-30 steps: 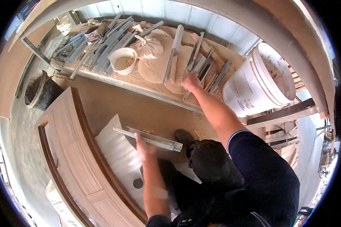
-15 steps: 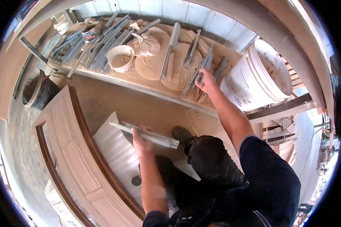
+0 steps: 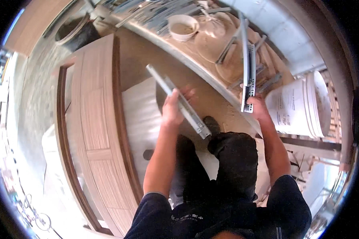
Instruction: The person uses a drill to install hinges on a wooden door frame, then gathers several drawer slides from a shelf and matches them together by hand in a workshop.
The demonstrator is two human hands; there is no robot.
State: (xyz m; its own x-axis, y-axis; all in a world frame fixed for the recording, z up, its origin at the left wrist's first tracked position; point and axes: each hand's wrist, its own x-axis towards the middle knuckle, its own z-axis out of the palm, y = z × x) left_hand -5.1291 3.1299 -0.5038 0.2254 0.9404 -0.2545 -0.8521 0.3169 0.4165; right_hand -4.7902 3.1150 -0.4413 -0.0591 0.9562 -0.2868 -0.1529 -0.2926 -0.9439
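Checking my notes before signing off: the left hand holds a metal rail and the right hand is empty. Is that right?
Not quite: the right hand isn't empty; it holds a second rail, as the head view shows. The left hand does hold a metal rail.

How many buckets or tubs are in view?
3: a black bucket at upper left, a small white tub near top centre, and a large white bucket right of the right hand. Others may be hidden.
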